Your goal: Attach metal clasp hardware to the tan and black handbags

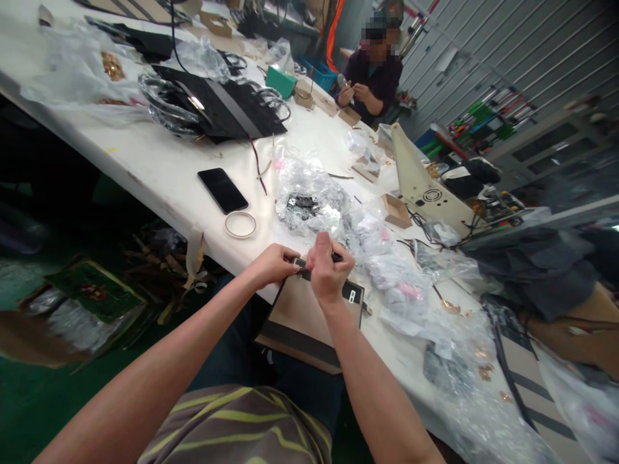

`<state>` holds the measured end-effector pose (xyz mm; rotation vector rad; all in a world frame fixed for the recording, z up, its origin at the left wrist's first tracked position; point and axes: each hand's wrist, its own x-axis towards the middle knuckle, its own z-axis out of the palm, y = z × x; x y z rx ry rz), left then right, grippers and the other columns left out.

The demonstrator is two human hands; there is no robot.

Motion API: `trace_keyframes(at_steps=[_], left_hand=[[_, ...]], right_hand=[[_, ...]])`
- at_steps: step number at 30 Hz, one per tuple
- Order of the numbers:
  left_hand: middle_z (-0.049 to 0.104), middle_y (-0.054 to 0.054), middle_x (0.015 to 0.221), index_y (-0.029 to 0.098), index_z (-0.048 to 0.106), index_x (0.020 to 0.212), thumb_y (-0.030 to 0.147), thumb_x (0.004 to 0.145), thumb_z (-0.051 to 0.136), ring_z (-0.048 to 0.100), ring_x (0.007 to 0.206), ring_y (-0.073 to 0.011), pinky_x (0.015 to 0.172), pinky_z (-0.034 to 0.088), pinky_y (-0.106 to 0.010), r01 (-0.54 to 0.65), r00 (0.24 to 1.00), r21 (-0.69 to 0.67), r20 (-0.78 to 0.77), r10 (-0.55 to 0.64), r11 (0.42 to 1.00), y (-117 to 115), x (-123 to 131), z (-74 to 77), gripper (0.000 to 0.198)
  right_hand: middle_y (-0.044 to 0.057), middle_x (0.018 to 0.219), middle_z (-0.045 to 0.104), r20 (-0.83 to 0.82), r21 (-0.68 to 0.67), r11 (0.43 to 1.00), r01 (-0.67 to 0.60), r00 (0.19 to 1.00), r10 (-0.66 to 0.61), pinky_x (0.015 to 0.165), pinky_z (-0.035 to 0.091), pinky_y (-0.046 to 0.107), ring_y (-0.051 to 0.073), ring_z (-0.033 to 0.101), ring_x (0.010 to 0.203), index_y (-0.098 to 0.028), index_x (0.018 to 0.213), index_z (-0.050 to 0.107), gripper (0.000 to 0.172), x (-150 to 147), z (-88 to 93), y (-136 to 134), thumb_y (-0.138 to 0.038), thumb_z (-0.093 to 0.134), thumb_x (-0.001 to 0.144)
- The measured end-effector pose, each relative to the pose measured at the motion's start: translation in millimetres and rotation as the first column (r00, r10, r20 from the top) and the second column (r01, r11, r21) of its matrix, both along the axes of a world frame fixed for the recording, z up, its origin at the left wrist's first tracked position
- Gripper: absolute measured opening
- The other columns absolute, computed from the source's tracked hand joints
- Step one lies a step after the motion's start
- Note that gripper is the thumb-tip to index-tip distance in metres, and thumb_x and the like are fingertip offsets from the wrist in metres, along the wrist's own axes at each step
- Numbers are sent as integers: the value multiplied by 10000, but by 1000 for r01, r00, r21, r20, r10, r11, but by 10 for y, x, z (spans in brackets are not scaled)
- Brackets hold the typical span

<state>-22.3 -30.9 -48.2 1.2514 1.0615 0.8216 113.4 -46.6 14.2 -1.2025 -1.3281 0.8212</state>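
A tan panel with dark bands (pixel 300 311) lies over the table's front edge, partly above my lap. It looks like a bag piece and has a small white label (pixel 352 296) at its right. My left hand (pixel 276 265) pinches the panel's far edge, close to a small metal part (pixel 300 263). Just right of it, my right hand (pixel 329 267) is closed in a fist over the same edge, thumb up. Something dark shows between its fingers; I cannot make out what it is. Beyond my hands sits an open clear plastic bag (pixel 314 183) with small dark metal parts (pixel 302 205) inside.
A black phone (pixel 223 190) and a ring-shaped roll (pixel 240 224) lie left of my hands. Black bag pieces (pixel 227 106) are further back. Plastic packets (pixel 387 258) and a beige machine (pixel 425 193) stand right. Across the table sits a co-worker (pixel 372 80), hands raised together.
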Motion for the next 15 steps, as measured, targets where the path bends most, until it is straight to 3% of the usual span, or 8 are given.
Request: trace_keyframes(at_steps=[4, 15], left_hand=[[590, 11, 634, 125, 837, 842, 320, 711, 691, 445, 619, -134, 569, 264, -268, -24, 1000, 28, -3, 24, 999, -47, 7, 15, 276], [550, 34, 601, 116, 825, 821, 348, 675, 720, 422, 601, -123, 557, 262, -272, 3, 1000, -8, 1, -3, 1000, 8, -23, -25, 294]], right_hand=[[-92, 496, 339, -214, 35, 993, 111, 972, -101, 385, 279, 275, 85, 338, 389, -274, 606, 358, 683, 2, 63, 115, -738, 622, 1033], [-44, 513, 479, 15, 120, 983, 135, 990, -138, 486, 392, 295, 116, 475, 465, -260, 595, 461, 633, -154, -94, -41, -644, 621, 1072]])
